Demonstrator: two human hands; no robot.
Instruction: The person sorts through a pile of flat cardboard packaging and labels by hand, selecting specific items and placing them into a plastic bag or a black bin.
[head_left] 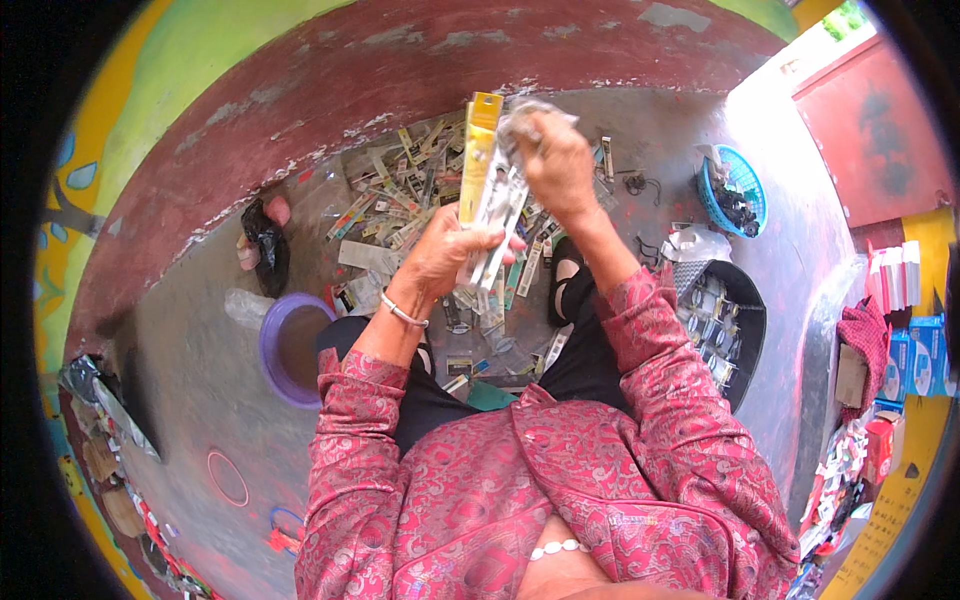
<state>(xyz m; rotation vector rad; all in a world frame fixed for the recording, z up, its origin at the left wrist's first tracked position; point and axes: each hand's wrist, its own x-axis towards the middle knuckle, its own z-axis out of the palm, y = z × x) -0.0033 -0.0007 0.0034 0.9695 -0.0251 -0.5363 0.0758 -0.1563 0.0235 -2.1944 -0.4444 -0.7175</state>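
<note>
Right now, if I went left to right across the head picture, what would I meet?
Painted leaves, purple basin, left hand holding a yellow packet, right hand, blue basket, blue boxes.

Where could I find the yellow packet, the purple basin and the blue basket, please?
Yellow packet [478,165]: head view, its yellow face.
Purple basin [268,352]: head view, left side of its rim.
Blue basket [742,168]: head view, far inner wall.

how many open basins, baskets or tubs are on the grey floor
3: round purple plastic basin, left; light-blue mesh plastic basket, upper right; black rounded tub, below that basket. More may be hidden.
</note>
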